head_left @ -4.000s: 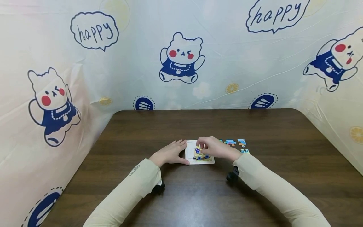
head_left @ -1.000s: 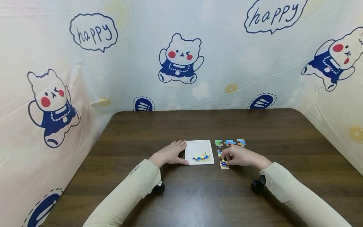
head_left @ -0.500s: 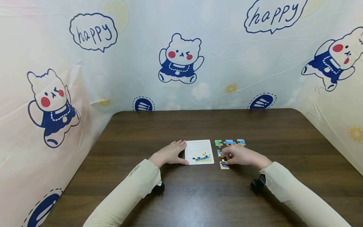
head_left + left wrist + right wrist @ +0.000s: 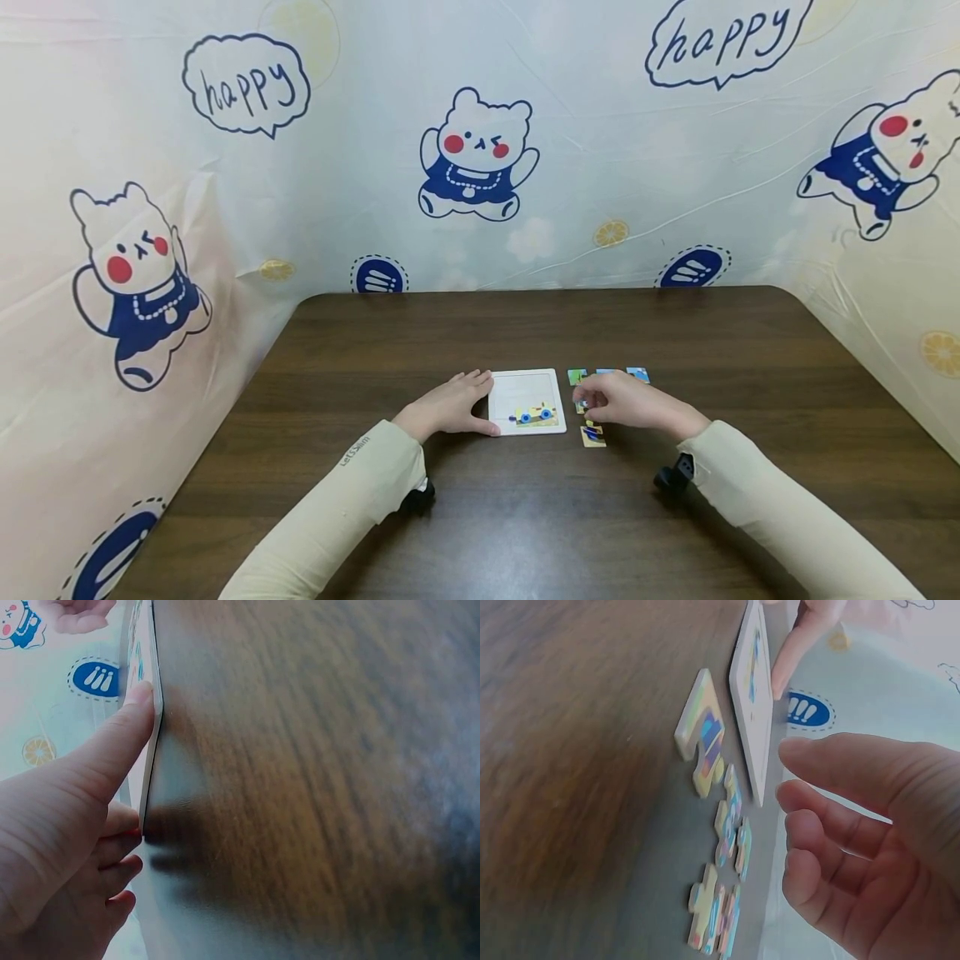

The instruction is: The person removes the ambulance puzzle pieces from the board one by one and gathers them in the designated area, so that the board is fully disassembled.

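Observation:
A white puzzle tray point(image 4: 521, 390) lies flat on the table, with joined yellow pieces point(image 4: 534, 415) showing blue wheels at its lower right. My left hand point(image 4: 450, 407) touches the tray's left side with outstretched fingers, its thumb point(image 4: 124, 735) on the near rim. Beyond the tray's right edge, my right hand point(image 4: 630, 402) hovers over loose puzzle pieces. Its thumb and fingers are loosely bent and apart, and nothing shows between them in the right wrist view. Nearest me lies a yellow piece with blue-purple marks point(image 4: 593, 437). The hand hides some pieces behind it.
Loose pieces with green point(image 4: 577, 376) and blue-orange point(image 4: 637, 374) prints lie in a row farther back. Brown wood tabletop point(image 4: 480, 508) surrounds everything. A printed cloth point(image 4: 480, 258) hangs behind the table's far edge.
My right hand has left the tray, where it held a blue-marked piece; such a piece now lies on the table. Lately the hand has shifted slightly left and away. The left hand stays put.

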A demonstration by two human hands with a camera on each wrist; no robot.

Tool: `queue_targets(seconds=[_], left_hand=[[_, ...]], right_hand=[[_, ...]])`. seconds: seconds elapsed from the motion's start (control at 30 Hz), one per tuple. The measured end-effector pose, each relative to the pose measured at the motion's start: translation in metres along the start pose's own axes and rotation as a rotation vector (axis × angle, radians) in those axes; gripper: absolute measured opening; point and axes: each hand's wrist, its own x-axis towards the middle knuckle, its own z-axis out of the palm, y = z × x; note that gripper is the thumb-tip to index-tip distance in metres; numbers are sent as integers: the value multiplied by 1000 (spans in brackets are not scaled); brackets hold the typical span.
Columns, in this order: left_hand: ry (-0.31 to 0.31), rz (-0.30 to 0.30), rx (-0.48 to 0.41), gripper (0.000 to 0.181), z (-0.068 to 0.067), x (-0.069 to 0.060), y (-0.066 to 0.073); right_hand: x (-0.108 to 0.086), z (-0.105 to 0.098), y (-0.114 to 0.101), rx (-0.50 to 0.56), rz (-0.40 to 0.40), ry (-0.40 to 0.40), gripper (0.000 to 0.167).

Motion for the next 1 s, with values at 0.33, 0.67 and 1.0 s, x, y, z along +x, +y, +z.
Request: queue_targets(seconds=[0.33,0.67,1.0], left_hand=[[-4,-2,0,91,1,1,-1],[12,11,2,92,0,0,0],[9,0,-1,92,0,0,0]], right_hand=[[14,6,-10,5,-27,13,16],[27,11,-22,25,-99,13,20],[40,20,-29,9,-94,-42,23]])
